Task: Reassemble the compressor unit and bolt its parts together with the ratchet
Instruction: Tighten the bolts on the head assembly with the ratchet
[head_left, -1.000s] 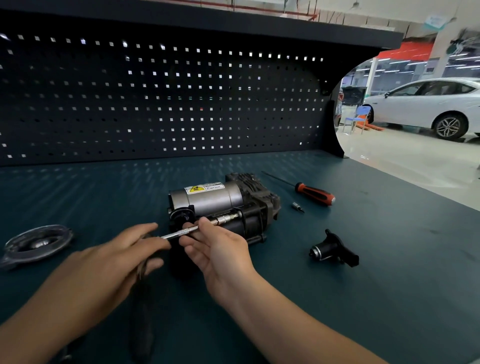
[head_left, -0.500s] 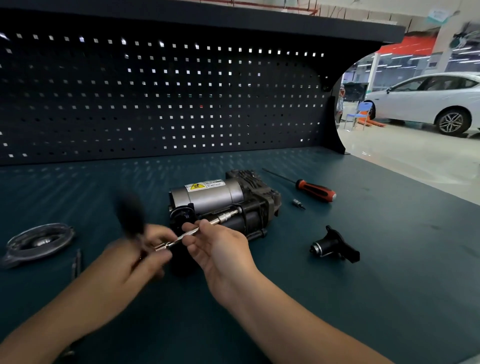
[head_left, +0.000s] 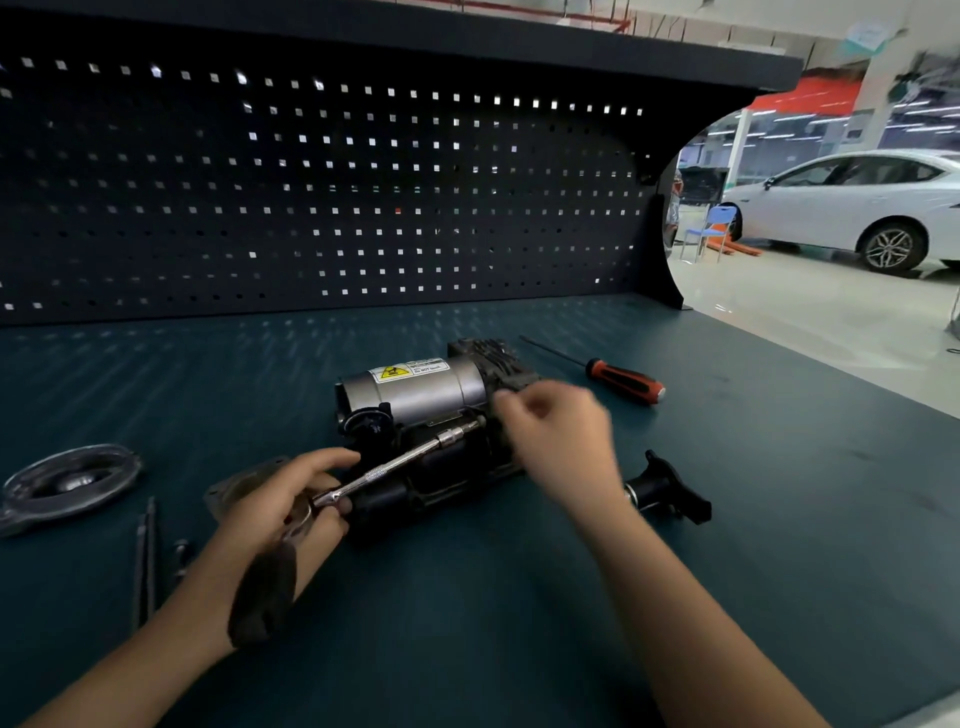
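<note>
The compressor unit (head_left: 415, 400) lies on its side in the middle of the teal surface (head_left: 467, 649), silver motor can and black body looking mostly joined. I'd judge the job to be in the bolting stage rather than near its end. A black fitting (head_left: 667, 491) sits loose to the right, and an oval metal bracket (head_left: 67, 483) and a couple of thin rods (head_left: 144, 561) lie off to the left, none of them on the unit yet. The left hand (head_left: 283, 506) grips the ratchet (head_left: 395, 465) at its head, fingers curled round it. The long extension runs up along the unit's near side to a socket set against the body. The right hand (head_left: 558, 436) is over the unit's right end, blurred. Its fingers look partly curled, but I cannot tell whether they hold anything.
</note>
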